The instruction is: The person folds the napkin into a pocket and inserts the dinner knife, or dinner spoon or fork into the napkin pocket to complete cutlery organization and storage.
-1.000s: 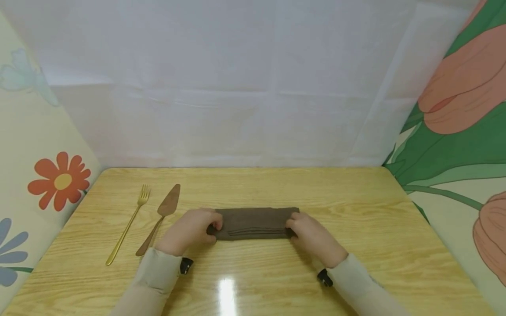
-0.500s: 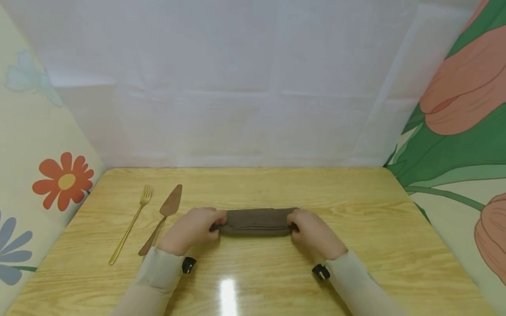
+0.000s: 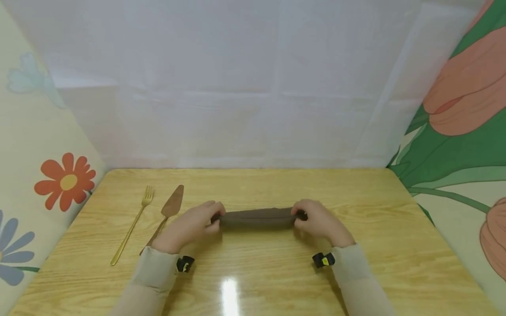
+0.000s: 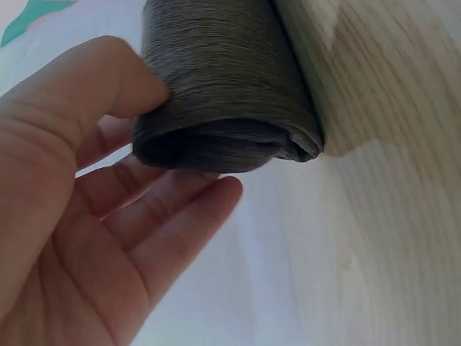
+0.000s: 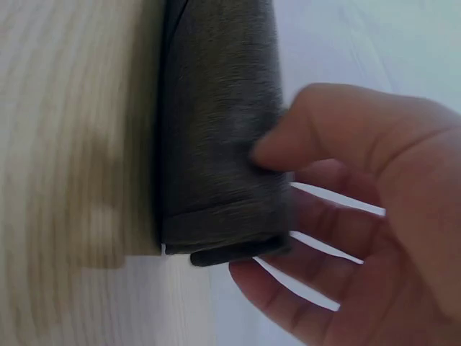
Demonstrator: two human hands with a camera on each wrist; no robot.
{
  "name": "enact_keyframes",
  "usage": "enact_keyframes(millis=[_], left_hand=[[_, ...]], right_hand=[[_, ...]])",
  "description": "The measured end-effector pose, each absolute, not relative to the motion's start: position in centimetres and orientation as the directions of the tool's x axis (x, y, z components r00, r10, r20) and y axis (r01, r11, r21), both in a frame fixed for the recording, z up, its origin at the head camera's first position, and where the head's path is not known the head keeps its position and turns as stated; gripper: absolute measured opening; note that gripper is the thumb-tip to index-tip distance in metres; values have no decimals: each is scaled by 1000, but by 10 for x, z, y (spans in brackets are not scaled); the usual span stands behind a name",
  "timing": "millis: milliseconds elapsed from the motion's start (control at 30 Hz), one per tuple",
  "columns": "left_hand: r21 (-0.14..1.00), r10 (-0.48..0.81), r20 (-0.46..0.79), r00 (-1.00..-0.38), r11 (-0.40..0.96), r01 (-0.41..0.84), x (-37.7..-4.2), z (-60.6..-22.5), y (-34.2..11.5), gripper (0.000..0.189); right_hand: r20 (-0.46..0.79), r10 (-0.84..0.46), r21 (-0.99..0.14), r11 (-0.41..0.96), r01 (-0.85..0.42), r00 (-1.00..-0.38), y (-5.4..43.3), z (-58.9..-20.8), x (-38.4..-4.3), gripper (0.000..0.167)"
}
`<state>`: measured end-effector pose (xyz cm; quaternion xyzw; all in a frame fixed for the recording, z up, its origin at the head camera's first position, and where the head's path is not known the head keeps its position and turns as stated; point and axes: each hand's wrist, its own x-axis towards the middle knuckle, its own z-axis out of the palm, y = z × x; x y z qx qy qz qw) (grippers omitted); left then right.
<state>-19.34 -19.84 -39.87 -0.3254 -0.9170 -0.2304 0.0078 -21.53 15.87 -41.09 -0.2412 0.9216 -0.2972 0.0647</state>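
A dark brown folded cloth [image 3: 257, 220] stretches sideways between both hands at the middle of the table. My left hand [image 3: 196, 224] pinches its left end, thumb on the near face and fingers behind. In the left wrist view that end of the cloth [image 4: 223, 86] shows rolled layers with a hollow fold. On the other side my right hand [image 3: 319, 220] pinches the right end. The right wrist view has the thumb pressed on the cloth [image 5: 220, 137], with layered edges at its end. The cloth stands on edge, close over the wood.
Left of the left hand, a gold fork [image 3: 132, 224] and a copper-coloured cake server [image 3: 172, 202] lie on the wooden table [image 3: 253, 184]. The left forearm partly covers the server's handle. A white sheet [image 3: 253, 87] hangs behind, and flower-printed panels [image 3: 470, 131] flank the table.
Both hands have tilted the cloth up from lying flat, so its layered near edge has turned out of sight and it looks narrower. The fork and cake server stay put on the table.
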Motion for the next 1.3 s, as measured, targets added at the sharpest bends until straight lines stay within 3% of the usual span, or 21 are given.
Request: enact_keyframes(millis=[167, 433, 633, 767, 933, 1100, 1300], left_hand=[[491, 564, 178, -807, 659, 569, -200, -402, -199, 17], [664, 469, 152, -870, 603, 442, -206, -411, -199, 21], [713, 420, 139, -897, 586, 386, -210, -418, -200, 20], [739, 378, 83, -922, 598, 311, -212, -424, -201, 21], [765, 328, 21, -945, 603, 226, -211, -430, -202, 21], [767, 279, 10, -960, 613, 186, -209, -432, -202, 21], [812, 347, -39, -937, 558, 173, -211, -431, -203, 35]], right_hand=[[115, -418, -664, 642, -383, -901, 165, -409, -218, 18], [159, -324, -822, 480, -307, -932, 170, -417, -226, 20], [139, -279, -902, 360, -238, -950, 171, -427, -233, 20], [-29, -291, -930, 359, -81, -956, 174, -433, -235, 26], [-198, -338, -926, 372, 62, -920, 180, -437, -236, 36], [-229, -332, -920, 380, 93, -915, 179, -440, -235, 38], [-122, -197, -877, 480, 13, -973, 170, -443, -236, 35]])
